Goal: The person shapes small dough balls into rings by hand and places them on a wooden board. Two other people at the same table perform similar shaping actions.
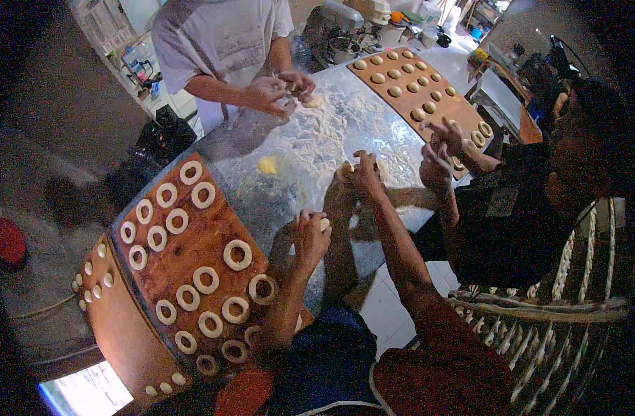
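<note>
Dough piece (pixel 323 223) in left hand (pixel 309 236), ring-covered board (pixel 192 243) just beside.

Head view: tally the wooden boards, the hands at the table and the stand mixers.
Wooden boards: 3
Hands: 6 (own left hand and right hand, each on dough; four belong to co-workers)
Stand mixer: 1
Total: 10

The hands, left hand (pixel 310 236) and right hand (pixel 364 177), are hovering over the table (pixel 331 132). A board (pixel 192 256) carrying dough rings (pixel 237 254) is lying left of them; a second board (pixel 418 90) is lying beyond the right hand, a dough lump (pixel 267 165) sitting ahead of the left.
</note>
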The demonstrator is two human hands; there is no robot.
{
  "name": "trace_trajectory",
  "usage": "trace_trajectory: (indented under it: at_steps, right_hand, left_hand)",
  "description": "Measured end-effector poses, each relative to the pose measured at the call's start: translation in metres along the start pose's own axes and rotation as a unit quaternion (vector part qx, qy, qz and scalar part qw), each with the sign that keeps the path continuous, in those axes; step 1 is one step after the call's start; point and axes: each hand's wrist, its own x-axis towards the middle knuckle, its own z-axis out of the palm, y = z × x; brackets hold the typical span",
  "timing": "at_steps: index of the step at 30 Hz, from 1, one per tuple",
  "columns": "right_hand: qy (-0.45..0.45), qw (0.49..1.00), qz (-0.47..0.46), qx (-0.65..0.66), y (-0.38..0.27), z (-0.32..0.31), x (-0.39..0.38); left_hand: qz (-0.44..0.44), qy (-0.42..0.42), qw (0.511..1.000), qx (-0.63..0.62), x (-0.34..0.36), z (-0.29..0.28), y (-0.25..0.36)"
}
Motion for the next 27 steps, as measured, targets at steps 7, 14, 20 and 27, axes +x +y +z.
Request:
trace_trajectory:
  at_steps: [7,14,20,27]
  right_hand:
    - [-0.084,0.994,-0.041,-0.05,-0.004,-0.015,0.012]
    - [-0.141,0.847,0.084,0.506,-0.069,-0.037,-0.09]
    - [-0.164,0.91,0.033,0.38,-0.112,-0.037,-0.112]
    - [-0.285,0.801,0.082,0.521,-0.165,-0.047,-0.139]
  left_hand:
    - [-0.045,0.056,0.991,-0.111,0.024,0.007,0.006]
    - [-0.126,0.067,0.884,-0.446,0.033,0.018,0.009]
    - [-0.197,0.02,0.87,-0.451,-0.001,-0.026,0.024]
    - [-0.12,0.097,0.894,-0.42,-0.031,-0.07,0.009]
